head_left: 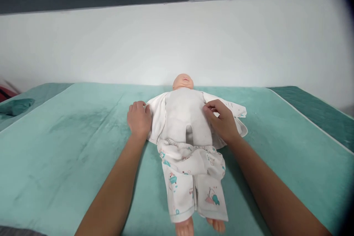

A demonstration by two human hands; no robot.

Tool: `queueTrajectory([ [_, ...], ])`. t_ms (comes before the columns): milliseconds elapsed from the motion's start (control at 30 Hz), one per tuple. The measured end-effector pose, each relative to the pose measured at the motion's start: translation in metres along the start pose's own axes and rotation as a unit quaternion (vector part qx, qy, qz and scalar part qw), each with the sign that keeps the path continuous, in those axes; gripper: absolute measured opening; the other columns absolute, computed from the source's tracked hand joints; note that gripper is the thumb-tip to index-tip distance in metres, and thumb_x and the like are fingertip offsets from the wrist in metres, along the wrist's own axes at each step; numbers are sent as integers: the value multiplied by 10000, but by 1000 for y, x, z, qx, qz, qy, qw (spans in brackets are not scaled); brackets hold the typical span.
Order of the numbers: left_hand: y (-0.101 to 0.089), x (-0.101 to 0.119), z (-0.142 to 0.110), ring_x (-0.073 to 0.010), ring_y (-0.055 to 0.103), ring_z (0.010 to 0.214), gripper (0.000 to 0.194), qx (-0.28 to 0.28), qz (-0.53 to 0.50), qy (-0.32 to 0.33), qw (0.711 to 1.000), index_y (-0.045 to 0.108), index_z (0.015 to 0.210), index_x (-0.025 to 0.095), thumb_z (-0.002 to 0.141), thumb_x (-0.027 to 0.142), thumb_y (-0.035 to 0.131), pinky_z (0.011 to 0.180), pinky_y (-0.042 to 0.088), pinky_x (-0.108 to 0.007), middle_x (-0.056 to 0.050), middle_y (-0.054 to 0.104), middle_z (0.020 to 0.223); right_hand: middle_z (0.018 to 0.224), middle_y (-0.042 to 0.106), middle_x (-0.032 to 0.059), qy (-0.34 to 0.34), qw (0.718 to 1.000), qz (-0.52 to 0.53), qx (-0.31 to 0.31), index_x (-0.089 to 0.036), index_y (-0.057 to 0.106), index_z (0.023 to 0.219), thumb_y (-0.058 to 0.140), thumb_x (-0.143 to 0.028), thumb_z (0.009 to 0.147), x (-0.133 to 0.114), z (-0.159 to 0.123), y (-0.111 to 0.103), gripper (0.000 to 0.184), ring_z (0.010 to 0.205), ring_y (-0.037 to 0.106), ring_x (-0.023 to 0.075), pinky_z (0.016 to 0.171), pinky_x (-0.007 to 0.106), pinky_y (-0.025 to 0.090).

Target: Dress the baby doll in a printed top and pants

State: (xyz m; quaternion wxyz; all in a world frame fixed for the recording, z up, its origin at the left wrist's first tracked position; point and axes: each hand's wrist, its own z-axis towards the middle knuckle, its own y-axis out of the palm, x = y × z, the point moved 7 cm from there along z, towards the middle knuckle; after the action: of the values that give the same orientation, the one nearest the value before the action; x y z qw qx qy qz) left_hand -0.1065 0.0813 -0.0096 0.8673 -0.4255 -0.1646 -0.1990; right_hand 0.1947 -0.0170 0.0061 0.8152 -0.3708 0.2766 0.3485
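Note:
A baby doll (pixel 183 81) lies on its back, head toward the wall, its cloth torso (pixel 184 114) bare in front. The white long-sleeved baby shirt (pixel 158 116) is spread open around the torso. Printed white baby trousers (pixel 193 162) sit low on the doll, bunched at the waistband, with its feet showing below. At the left side of the shirt, my left hand (pixel 139 120) is curled over the sleeve, hiding its end. My right hand (pixel 222 120) pinches by the torso's right edge, thumb and forefinger together at the shirt; the other sleeve (pixel 238 110) stretches out beyond it.
A light green padded mat (pixel 83 147) with darker green side bands lies under the doll. Behind it rises a white wall (pixel 177 40). Something red (pixel 7 94) and a dark green fold of cloth (pixel 16 107) are at the far left.

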Motion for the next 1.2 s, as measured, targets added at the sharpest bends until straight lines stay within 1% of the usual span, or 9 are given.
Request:
queueTrajectory([
  [67, -3, 11, -11, -246, 590, 908, 122, -15, -92, 9, 996, 590, 943, 213, 903, 314, 534, 819, 435, -354, -71, 634, 889, 769, 568, -8, 12, 999, 23, -31, -226, 557, 760, 569, -364, 929, -9, -6, 0, 218, 728, 515, 154, 686, 295, 417],
  [133, -1, 20, -25, -186, 575, 773, 147, -77, -219, -15, 973, 612, 911, 217, 893, 354, 561, 737, 435, -302, -21, 617, 801, 676, 493, -27, 31, 997, 43, -61, -217, 501, 680, 592, -394, 921, -14, -16, 1, 313, 651, 446, 135, 613, 284, 355],
  [233, -1, 34, -52, -137, 511, 640, 193, -207, -355, -42, 910, 642, 846, 214, 845, 407, 637, 623, 391, -263, 21, 558, 690, 629, 449, -35, 58, 990, 66, -114, -209, 480, 644, 625, -428, 905, -17, -39, 1, 370, 620, 403, 128, 587, 285, 315],
  [367, -14, 41, -88, -136, 506, 646, 247, -335, -420, -64, 841, 667, 828, 205, 764, 434, 737, 604, 383, -255, 14, 572, 688, 726, 525, -12, 55, 976, 102, -186, -211, 540, 697, 677, -409, 880, -22, -76, -5, 302, 678, 463, 144, 634, 294, 352],
  [600, -42, 42, -115, -172, 562, 762, 202, -391, -431, 40, 812, 678, 750, 197, 809, 387, 712, 721, 442, -298, -37, 616, 797, 978, 590, 18, 103, 936, 184, -282, -246, 615, 917, 709, -393, 856, -14, -109, -14, 185, 901, 543, 189, 779, 304, 422],
  [867, -54, 41, -125, -210, 603, 951, 155, -438, -423, 48, 792, 635, 806, 207, 804, 339, 715, 857, 491, -329, -84, 622, 1023, 817, 549, -19, 166, 908, 139, -358, -228, 578, 878, 723, -455, 814, -6, -108, -14, 277, 753, 488, 160, 654, 276, 404],
  [967, -57, 42, -121, -225, 599, 1088, 148, -407, -427, 47, 806, 605, 819, 213, 837, 337, 685, 923, 476, -339, -104, 621, 1164, 879, 582, 6, 110, 938, 117, -307, -225, 531, 788, 695, -416, 843, -14, -97, -16, 258, 821, 536, 179, 713, 298, 434],
  [1100, -55, 48, -105, -257, 466, 1364, 157, -323, -445, 9, 835, 537, 827, 223, 881, 336, 632, 1045, 411, -386, -105, 496, 1473, 1270, 580, 76, 26, 991, 79, -102, -231, 476, 747, 629, -381, 896, -24, -81, -23, 261, 1204, 520, 250, 947, 382, 426],
  [1200, -43, 56, -88, -229, 570, 1235, 170, -292, -434, -17, 852, 474, 850, 235, 917, 359, 570, 948, 451, -356, -99, 603, 1346, 1279, 598, 76, 63, 993, 90, -42, -243, 430, 778, 581, -420, 922, -17, -71, -14, 273, 1160, 552, 233, 893, 363, 451],
])
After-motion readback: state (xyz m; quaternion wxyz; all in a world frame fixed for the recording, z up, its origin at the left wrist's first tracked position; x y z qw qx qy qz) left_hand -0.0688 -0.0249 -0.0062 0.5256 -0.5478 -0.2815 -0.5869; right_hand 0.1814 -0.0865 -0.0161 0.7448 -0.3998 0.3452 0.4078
